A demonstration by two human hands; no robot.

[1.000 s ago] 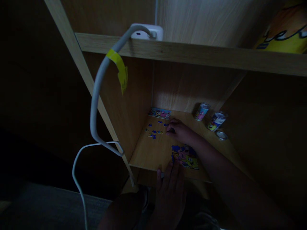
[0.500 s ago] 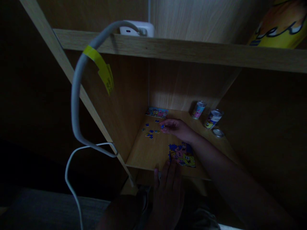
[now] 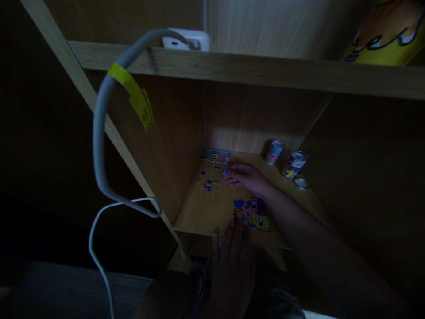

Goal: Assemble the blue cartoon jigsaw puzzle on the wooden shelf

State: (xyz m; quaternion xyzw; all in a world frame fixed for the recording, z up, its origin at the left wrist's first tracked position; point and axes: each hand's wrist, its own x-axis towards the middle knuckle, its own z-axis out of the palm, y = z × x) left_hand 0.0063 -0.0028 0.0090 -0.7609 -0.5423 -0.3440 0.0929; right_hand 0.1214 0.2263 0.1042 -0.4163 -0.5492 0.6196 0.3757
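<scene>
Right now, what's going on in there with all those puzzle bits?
A person's bare right hand has a small blue puzzle piece at its fingertips; it's too dim to tell whether they grip it. Loose blue and yellow puzzle pieces lie to its left on a pale wooden shelf. The bare left hand is at the near edge of a flat, colourful cartoon puzzle, already joined together in part. A pink-and-blue cylindrical can stands toward the back right.
</scene>
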